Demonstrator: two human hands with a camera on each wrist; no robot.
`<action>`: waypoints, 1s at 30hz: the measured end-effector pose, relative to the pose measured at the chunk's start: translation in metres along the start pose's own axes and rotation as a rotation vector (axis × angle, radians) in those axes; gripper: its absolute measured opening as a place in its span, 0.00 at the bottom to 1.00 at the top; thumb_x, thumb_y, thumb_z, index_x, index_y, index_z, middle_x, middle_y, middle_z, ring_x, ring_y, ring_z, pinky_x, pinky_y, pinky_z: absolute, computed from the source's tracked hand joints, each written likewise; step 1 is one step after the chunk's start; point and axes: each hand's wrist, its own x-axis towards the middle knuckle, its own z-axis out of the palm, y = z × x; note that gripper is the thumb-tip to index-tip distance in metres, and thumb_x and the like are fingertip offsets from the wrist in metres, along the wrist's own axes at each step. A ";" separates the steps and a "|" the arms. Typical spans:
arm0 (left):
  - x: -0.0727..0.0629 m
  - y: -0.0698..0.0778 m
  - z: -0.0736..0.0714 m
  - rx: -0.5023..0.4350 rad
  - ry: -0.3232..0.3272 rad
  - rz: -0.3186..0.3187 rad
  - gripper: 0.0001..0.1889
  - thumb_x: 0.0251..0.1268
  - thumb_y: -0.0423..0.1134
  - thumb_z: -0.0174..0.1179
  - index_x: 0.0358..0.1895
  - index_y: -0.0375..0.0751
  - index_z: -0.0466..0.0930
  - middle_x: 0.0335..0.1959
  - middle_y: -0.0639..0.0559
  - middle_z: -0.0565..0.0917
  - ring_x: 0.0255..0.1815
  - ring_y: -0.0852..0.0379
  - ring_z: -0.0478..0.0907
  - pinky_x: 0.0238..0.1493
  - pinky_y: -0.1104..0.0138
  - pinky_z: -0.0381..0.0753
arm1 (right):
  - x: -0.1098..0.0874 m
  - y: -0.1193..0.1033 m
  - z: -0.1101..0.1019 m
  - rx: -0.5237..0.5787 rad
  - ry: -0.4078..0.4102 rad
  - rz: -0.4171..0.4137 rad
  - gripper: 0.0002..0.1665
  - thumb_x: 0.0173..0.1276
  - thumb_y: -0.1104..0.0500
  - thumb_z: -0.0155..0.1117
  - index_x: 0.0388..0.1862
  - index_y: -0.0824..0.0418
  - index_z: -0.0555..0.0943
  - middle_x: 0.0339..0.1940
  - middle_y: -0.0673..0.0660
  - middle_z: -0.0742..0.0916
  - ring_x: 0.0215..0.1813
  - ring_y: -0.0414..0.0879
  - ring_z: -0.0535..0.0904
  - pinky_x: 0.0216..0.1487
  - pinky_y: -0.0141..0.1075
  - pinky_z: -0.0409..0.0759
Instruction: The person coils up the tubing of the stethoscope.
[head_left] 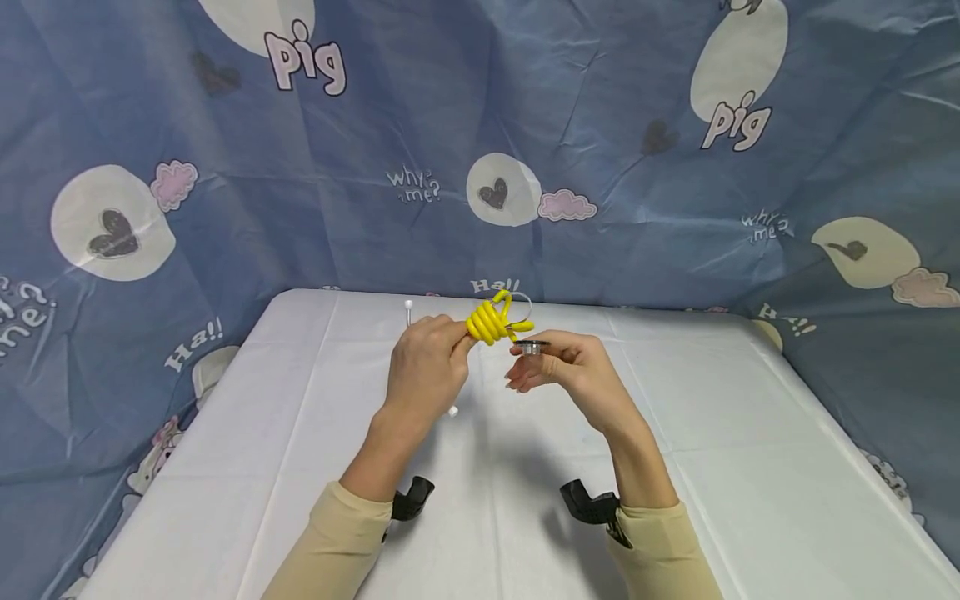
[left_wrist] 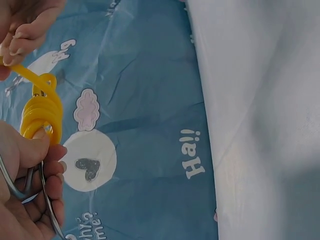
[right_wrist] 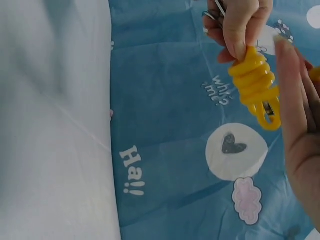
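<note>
A stethoscope with yellow tubing is stretched between both hands above the table. Its tubing is wound into a tight coil (head_left: pixel 488 322), with a loop standing out at one end. My left hand (head_left: pixel 427 367) grips the metal ear tubes (left_wrist: pixel 47 200), its thumb against the coil's near end. White ear tips (head_left: pixel 408 304) stick out on either side of that hand. To the right, my right hand (head_left: pixel 573 371) pinches the chest piece (head_left: pixel 532 347), a metal piece with a dark rim, between thumb and fingers. A short length of yellow tubing (left_wrist: pixel 27 75) runs from the coil to this hand.
A white cloth covers the table (head_left: pixel 337 450) below the hands. Behind it hangs a blue printed curtain (head_left: pixel 420 100), which also drapes down along both sides. Black wrist mounts (head_left: pixel 591 502) jut inward from both sleeves.
</note>
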 end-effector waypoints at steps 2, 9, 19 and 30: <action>-0.001 0.002 0.002 0.012 -0.002 0.012 0.04 0.63 0.38 0.67 0.32 0.44 0.89 0.22 0.55 0.80 0.25 0.57 0.71 0.31 0.65 0.72 | 0.000 0.000 0.000 -0.012 0.051 0.004 0.11 0.72 0.64 0.59 0.45 0.72 0.82 0.30 0.59 0.90 0.32 0.57 0.88 0.37 0.49 0.87; -0.003 0.010 0.004 0.032 0.009 0.054 0.03 0.62 0.38 0.68 0.33 0.43 0.88 0.23 0.55 0.81 0.25 0.56 0.73 0.32 0.64 0.74 | 0.001 0.000 0.002 0.026 0.235 -0.018 0.12 0.73 0.60 0.60 0.32 0.63 0.85 0.17 0.49 0.83 0.19 0.39 0.74 0.23 0.32 0.74; -0.005 0.016 0.006 0.039 0.021 0.066 0.03 0.61 0.37 0.69 0.32 0.43 0.89 0.23 0.54 0.81 0.26 0.56 0.74 0.32 0.63 0.74 | 0.006 0.000 0.009 0.119 0.345 -0.153 0.13 0.70 0.67 0.60 0.23 0.63 0.81 0.35 0.52 0.86 0.43 0.45 0.81 0.44 0.33 0.78; -0.004 0.020 0.007 0.051 0.023 0.083 0.02 0.61 0.36 0.69 0.32 0.43 0.88 0.24 0.55 0.81 0.27 0.56 0.74 0.32 0.63 0.73 | 0.007 -0.006 0.014 0.223 0.446 -0.099 0.21 0.66 0.71 0.61 0.55 0.57 0.70 0.24 0.51 0.85 0.24 0.43 0.75 0.29 0.32 0.75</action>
